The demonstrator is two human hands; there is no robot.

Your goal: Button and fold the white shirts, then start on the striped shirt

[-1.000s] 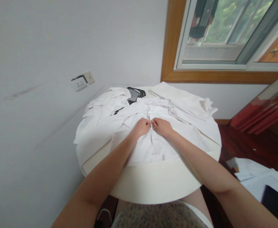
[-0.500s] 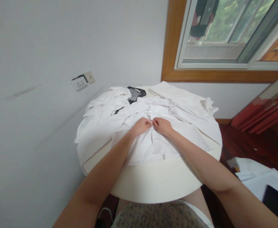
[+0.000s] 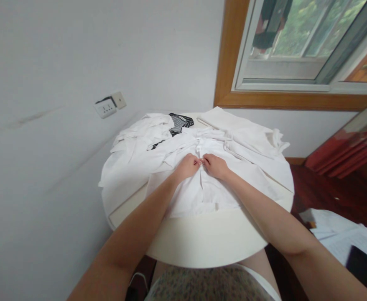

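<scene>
A white button-front shirt lies spread on a round white table. My left hand and my right hand meet at the shirt's front placket, fingertips pinched together on the cloth near a small white button. Both hands are closed on the fabric edges. Above them the collar and the top of the placket show. More white garments are heaped to the left, and a folded white piece lies at the back right.
A black striped cloth sits at the table's far edge. A wall socket is on the left wall. A wood-framed window is at upper right. Papers and a dark device lie on the dark floor at right.
Both hands stay pinched at the shirt's placket, almost still. The view has shifted slightly.
</scene>
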